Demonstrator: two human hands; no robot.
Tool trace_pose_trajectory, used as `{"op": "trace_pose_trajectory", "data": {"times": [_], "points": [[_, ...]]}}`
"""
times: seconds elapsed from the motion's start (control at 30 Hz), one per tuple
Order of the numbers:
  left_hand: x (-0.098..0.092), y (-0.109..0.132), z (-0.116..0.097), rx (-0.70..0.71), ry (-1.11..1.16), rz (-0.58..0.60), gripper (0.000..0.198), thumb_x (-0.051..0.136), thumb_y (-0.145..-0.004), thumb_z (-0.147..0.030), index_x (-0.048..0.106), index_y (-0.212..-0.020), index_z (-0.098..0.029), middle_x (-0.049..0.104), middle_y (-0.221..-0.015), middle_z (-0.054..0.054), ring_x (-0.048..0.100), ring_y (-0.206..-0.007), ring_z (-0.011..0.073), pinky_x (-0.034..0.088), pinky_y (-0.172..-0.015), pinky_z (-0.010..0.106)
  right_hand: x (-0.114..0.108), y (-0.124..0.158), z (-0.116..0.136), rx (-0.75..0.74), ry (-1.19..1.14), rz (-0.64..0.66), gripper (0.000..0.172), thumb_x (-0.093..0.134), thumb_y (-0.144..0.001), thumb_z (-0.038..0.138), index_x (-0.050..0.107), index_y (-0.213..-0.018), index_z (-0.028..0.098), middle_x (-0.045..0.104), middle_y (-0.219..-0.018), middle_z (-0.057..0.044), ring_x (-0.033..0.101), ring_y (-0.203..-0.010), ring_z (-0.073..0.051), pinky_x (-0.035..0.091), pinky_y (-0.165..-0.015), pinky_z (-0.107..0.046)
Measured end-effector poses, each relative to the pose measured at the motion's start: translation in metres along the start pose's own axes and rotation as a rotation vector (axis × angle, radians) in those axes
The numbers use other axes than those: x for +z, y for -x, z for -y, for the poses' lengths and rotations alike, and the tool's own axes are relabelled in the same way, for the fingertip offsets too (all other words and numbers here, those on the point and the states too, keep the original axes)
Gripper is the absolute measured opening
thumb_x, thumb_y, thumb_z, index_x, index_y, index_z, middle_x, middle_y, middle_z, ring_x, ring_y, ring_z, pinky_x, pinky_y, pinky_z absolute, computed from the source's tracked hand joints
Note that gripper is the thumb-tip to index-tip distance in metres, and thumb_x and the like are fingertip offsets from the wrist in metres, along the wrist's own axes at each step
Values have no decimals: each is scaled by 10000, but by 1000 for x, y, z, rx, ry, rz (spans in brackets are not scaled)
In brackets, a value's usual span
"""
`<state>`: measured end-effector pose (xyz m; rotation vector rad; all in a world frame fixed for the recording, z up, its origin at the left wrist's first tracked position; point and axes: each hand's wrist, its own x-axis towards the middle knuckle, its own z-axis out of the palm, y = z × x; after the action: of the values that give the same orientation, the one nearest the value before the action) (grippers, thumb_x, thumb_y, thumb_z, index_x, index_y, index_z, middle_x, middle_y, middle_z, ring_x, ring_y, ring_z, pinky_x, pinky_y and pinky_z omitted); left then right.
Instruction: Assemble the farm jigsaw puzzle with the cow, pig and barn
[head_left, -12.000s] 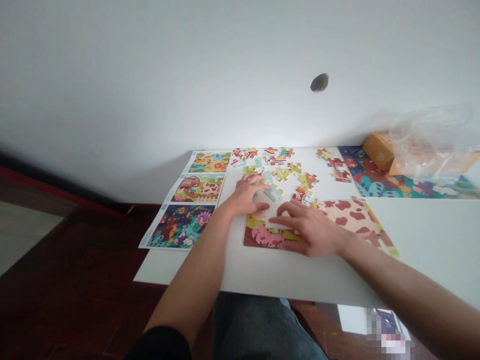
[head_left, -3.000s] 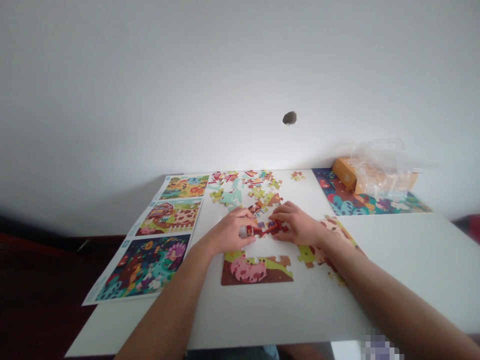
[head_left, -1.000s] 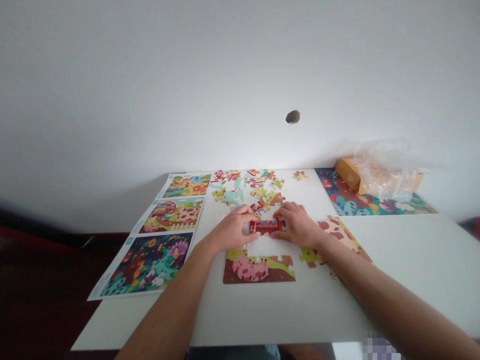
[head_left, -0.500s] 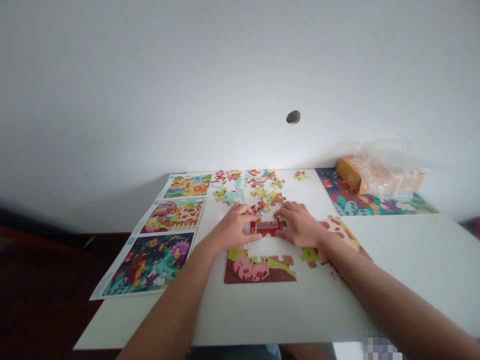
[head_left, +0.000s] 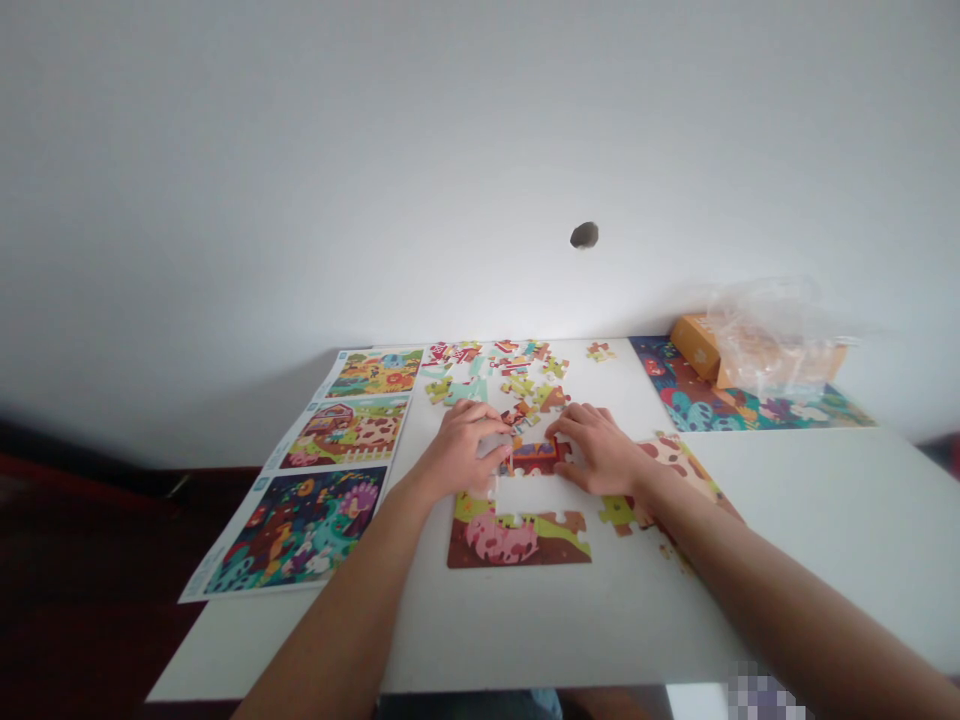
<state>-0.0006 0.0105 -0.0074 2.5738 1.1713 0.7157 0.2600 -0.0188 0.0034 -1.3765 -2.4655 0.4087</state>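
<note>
My left hand (head_left: 459, 450) and my right hand (head_left: 596, 450) press in from either side on a small block of joined red jigsaw pieces (head_left: 534, 456), lying on the white table just above a partly built puzzle. Its lower part, a pink pig on brown ground (head_left: 510, 537), sits nearest the block, with a white gap between them. Cow-spotted pieces (head_left: 667, 465) lie beyond my right hand, partly under my wrist. A heap of loose puzzle pieces (head_left: 499, 378) lies just above my fingers.
Several printed picture sheets (head_left: 349, 430) lie along the table's left side, and another (head_left: 739, 400) at the back right. An orange cardboard box (head_left: 694, 346) and a clear plastic bag (head_left: 772, 340) rest on that sheet. The table's front edge runs below my forearms.
My left hand has curled further over the left end of the joined red pieces. The block and my right hand have barely shifted.
</note>
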Motion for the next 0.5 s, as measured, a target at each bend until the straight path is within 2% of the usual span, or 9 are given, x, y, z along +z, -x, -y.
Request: {"op": "trace_pose_trajectory", "data": {"times": [0.2, 0.37, 0.43, 0.5], "points": [[2, 0, 5, -81, -19, 3, 192, 614, -895, -298, 753, -1022, -263, 723, -1102, 44, 553, -1152, 264, 396, -1045, 457, -2, 0, 1, 2, 1, 3, 331, 662, -794, 325, 635, -1108, 226, 569, -1124, -100, 522, -1051, -280, 369, -956, -450], [1, 0, 6, -106, -70, -19, 199, 622, -879, -288, 747, -1032, -267, 703, -1153, 39, 566, -1126, 247, 392, -1051, 451, -1, 1, 1, 0, 9, -4, 328, 649, -794, 316, 638, -1107, 220, 568, -1110, -99, 522, -1045, -276, 369, -959, -444], [1, -1, 6, -174, -126, -40, 230, 622, -871, -296, 732, -1070, -260, 675, -1207, 51, 544, -1165, 262, 383, -1060, 456, 0, 1, 0, 8, 15, -9, 332, 643, -796, 320, 637, -1112, 220, 566, -1111, -100, 521, -1046, -277, 371, -957, -444], [0, -1, 7, -310, -202, -65, 356, 654, -847, -346, 678, -1189, -252, 628, -1295, 76, 500, -1230, 305, 363, -1070, 493, 0, 0, -1, 20, 21, -14, 337, 635, -798, 324, 633, -1118, 219, 564, -1110, -100, 520, -1050, -278, 372, -956, -443]]}}
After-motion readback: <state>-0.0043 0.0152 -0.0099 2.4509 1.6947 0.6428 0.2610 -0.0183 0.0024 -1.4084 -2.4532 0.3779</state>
